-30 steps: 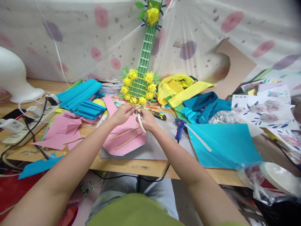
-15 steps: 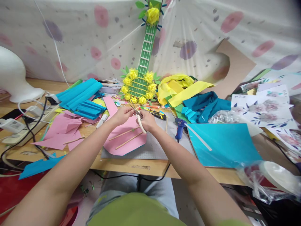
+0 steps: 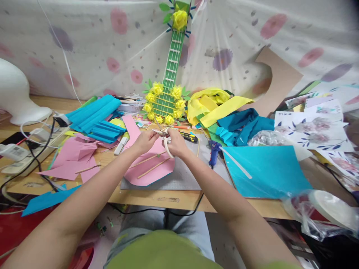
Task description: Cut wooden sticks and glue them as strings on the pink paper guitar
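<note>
At the near side, the front edge of the counter (image 3: pixel 134 197) is running below the person's forearms, and a grey mat (image 3: pixel 182 184) is lying just behind it. A pink cut-out (image 3: pixel 151 178) is covering part of the mat, with two wooden sticks (image 3: pixel 153 167) resting across it.

Over the cut-out's farther part, the right hand (image 3: pixel 176 142) is keeping a closed grip on the cream handles of the scissors (image 3: pixel 168 149), whose blades are pointing away. Close beside it, the left hand (image 3: pixel 146 141) is pinching a slim pale piece (image 3: pixel 157 131) near the blades; whether they are touching it, I cannot tell.

To the right, a blue glue gun (image 3: pixel 213 152) is lying beside a turquoise sheet (image 3: pixel 266 172). A yellow-and-black cutter (image 3: pixel 189 137) is lying just beyond the right hand. Farther back, a green guitar-shaped piece (image 3: pixel 164 101) with yellow flowers is leaning against a spotted curtain (image 3: pixel 92 41).
</note>
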`<state>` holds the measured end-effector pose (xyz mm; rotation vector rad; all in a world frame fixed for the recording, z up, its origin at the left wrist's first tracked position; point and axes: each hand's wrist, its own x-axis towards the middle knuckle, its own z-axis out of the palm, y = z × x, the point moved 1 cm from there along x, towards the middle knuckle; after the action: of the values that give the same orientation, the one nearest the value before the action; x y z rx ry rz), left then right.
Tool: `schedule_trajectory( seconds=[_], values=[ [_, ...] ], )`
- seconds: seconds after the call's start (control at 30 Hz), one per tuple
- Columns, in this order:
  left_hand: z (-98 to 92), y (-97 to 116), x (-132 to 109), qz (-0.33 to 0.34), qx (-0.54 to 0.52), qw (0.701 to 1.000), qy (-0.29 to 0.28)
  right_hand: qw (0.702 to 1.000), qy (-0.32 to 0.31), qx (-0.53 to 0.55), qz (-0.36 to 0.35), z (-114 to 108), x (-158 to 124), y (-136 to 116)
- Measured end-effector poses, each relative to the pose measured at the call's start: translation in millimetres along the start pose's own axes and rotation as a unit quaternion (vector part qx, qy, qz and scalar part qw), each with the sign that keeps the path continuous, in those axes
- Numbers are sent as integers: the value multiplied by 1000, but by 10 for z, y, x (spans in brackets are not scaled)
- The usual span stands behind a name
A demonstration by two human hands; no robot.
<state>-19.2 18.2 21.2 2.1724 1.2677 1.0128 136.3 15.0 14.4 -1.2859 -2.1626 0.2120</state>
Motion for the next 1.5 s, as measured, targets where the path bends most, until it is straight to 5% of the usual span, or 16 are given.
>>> schedule_trajectory(
  seconds=[0.4,0.6,0.8,1.0,1.33,1.5],
  values=[
    [-24,94,53,-47,26,999,-6,995,-52,-49,72,69,65,34],
    [1,82,23,-50,65,994,73,997,-35,-51,56,58,84,35],
    [11,-63,-6,-69,-2,997,-17,999,-8,-25,-37,57,21,120],
    [12,-76,25,-82,-73,993,-44,999,-8,-18,-35,49,20,122],
    [16,-12,32,-63,-49,997,-16,991,-77,-77,74,29,19,14],
    [-11,-30,82,-91,-65,994,11,993,-114,-20,37,-46,75,76]
  ],
)
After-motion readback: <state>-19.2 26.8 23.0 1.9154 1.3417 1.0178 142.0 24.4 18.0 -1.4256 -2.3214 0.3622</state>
